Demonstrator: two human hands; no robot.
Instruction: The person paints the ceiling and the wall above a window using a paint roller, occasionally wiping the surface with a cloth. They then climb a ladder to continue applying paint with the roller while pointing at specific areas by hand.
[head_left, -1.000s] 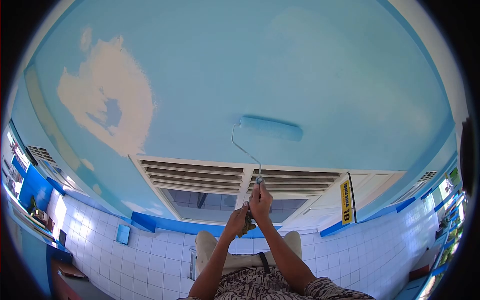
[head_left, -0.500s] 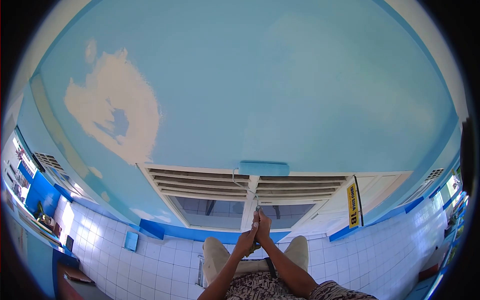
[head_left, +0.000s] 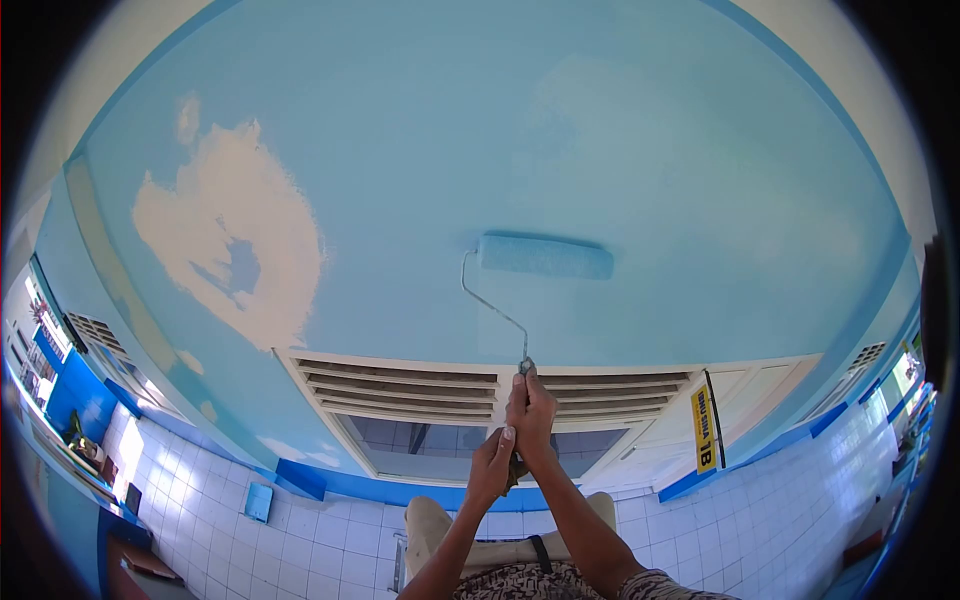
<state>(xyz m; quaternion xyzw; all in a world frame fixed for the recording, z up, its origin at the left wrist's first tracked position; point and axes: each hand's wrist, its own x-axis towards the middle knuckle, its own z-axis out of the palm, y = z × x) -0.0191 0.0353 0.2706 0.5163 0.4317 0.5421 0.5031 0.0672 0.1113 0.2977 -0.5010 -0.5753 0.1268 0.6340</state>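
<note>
A light blue paint roller (head_left: 545,256) lies against the blue wall (head_left: 400,200), above the louvered window. Its bent wire frame runs down to a handle, whose top shows just above my right hand (head_left: 531,415). The fingers of that hand are wrapped round the handle. Lower and to the left, my left hand (head_left: 491,466) is closed on the lower part of the handle, with a dark yellowish cloth-like thing partly showing beside it. A pale unpainted patch (head_left: 285,220) marks the wall on the left.
Below the roller are the window louvers (head_left: 400,387) and glass panes. A yellow sign (head_left: 705,430) juts out at the right. The tiled floor (head_left: 330,540) holds a small blue object (head_left: 258,502) at the left. Blue furniture stands at the far left edge.
The roller has moved up the wall from the window's top edge and slightly right. Both hands have risen with the handle, and more of the wire frame shows against the wall.
</note>
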